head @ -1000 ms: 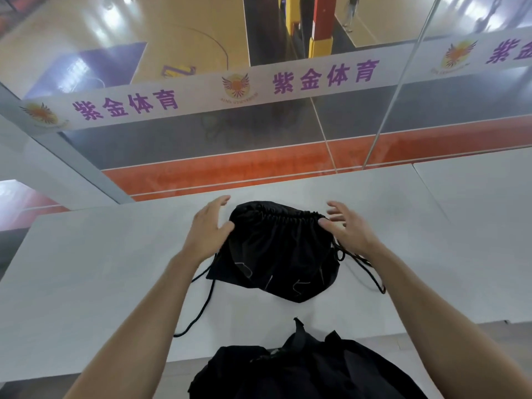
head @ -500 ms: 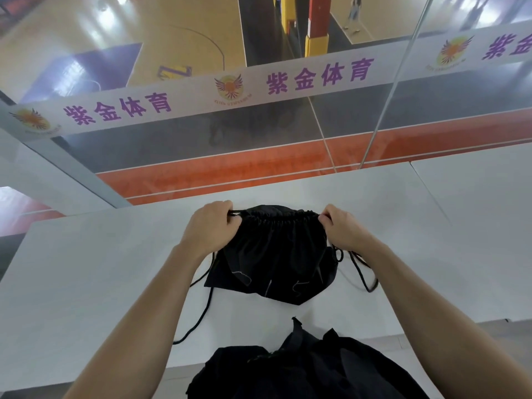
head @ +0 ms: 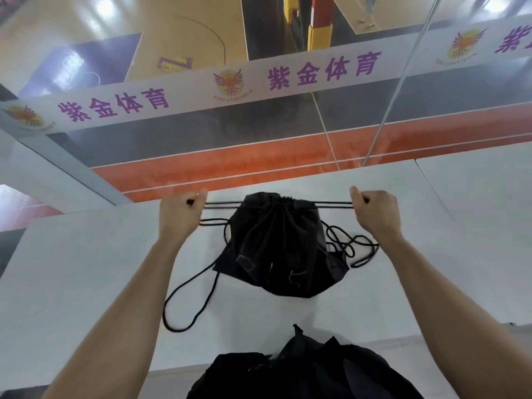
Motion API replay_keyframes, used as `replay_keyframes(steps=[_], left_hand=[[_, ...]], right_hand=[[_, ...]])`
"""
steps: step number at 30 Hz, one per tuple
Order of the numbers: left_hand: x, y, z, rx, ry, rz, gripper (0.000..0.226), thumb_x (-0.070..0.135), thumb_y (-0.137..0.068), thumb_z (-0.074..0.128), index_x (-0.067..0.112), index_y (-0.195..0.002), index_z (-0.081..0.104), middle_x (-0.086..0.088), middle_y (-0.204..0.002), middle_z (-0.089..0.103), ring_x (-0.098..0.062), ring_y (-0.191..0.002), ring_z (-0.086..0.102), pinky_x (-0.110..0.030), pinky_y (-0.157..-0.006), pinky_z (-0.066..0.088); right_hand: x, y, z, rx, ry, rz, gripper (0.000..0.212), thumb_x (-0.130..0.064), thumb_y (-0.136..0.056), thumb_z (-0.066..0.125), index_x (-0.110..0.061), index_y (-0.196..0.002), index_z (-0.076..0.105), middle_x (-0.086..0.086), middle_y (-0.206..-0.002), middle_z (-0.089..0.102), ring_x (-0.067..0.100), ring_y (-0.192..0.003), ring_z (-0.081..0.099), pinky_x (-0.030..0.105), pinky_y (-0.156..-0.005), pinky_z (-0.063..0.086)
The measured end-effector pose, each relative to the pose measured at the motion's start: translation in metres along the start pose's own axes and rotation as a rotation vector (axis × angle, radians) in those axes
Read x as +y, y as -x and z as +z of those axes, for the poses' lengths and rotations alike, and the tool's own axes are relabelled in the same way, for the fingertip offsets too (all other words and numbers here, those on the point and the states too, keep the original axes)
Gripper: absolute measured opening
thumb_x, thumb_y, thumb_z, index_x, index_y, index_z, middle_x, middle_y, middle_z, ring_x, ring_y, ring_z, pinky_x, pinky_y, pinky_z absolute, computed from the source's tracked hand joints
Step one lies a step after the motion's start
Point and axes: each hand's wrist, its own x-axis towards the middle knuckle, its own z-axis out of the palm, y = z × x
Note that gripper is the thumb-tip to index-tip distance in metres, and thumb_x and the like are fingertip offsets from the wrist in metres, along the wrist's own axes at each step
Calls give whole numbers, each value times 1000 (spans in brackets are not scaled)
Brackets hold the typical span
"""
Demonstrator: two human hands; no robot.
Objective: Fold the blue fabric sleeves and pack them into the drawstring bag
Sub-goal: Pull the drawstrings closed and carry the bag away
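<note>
A black drawstring bag [head: 276, 246] lies on the white table [head: 86, 283], its mouth at the far end gathered tight. My left hand [head: 180, 213] grips the cords on the bag's left side, and my right hand [head: 374, 210] grips the cords on its right. Between each fist and the bag's mouth the cords run taut and straight. Loose black cord loops [head: 190, 300] trail on the table to the left, and more cord [head: 351, 249] is piled to the right. No blue fabric sleeves are in sight.
A glass wall with a white banner [head: 218, 84] stands just beyond the table's far edge, a sports court below it. Dark clothing [head: 302, 367] fills the bottom centre at the table's near edge. A seam [head: 431, 185] splits the table on the right.
My hands went from hovering open at the bag's mouth to gripping it, then pulled apart sideways with the cords. The mouth has cinched tight.
</note>
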Motion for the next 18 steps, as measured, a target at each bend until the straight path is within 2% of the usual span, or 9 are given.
replay_keyframes(steps=[3,5,7,9,11,12,14,16,18], left_hand=[[-1,14,19,-133,-204,7,62,67,-106,40,20,-66,48,2,-65,53,-28,-69,57,-41,-72,44],[20,21,28,-204,-186,127,55,74,-104,42,25,-104,67,2,-113,70,-26,-117,65,-48,-104,48],[58,26,31,-285,-78,269,74,81,-97,53,29,-150,54,2,-158,55,-21,-151,44,-49,-128,33],[96,25,40,-379,-161,448,97,83,-90,63,34,-168,32,2,-173,41,-23,-161,34,-52,-133,27],[118,21,57,-493,-266,504,105,76,-84,72,37,-171,26,-2,-170,46,-28,-157,42,-55,-128,37],[122,16,64,-544,-316,509,99,70,-83,76,36,-166,35,-2,-160,56,-30,-149,51,-53,-120,45],[127,9,69,-586,-392,527,56,59,-83,75,35,-132,62,4,-121,69,-28,-119,67,-46,-94,56],[133,8,62,-546,-369,516,25,50,-82,71,33,-96,60,11,-91,66,-24,-92,69,-38,-72,51],[146,9,52,-440,-301,517,20,47,-81,68,31,-88,59,12,-79,66,-20,-79,67,-37,-68,51]], right_hand=[[5,7,7,-57,-50,64,67,-40,-109,57,-12,-53,32,3,-49,32,22,-48,33,35,-53,31],[0,12,11,-117,-37,17,66,-41,-109,58,-13,-55,31,1,-50,30,20,-47,31,34,-52,28],[-8,15,13,-155,-34,-37,67,-43,-109,59,-15,-57,28,-1,-50,27,19,-48,28,35,-52,27],[-13,19,16,-170,-41,-64,67,-45,-109,59,-16,-58,27,-3,-50,25,17,-48,26,34,-51,25],[-16,24,15,-186,-43,-86,67,-49,-109,59,-16,-59,28,-3,-50,26,16,-47,26,33,-50,25],[-15,27,14,-187,-29,-95,67,-50,-108,59,-16,-60,28,-4,-50,28,16,-47,27,33,-50,25],[-7,31,10,-173,39,-107,64,-56,-108,56,-15,-62,38,-5,-54,40,17,-51,40,34,-53,32],[10,36,8,-184,143,-113,52,-58,-109,51,-15,-82,61,-2,-80,63,24,-74,62,37,-68,47],[28,44,4,-265,246,-90,48,-56,-110,49,-15,-126,68,5,-127,67,32,-112,68,46,-95,54]])
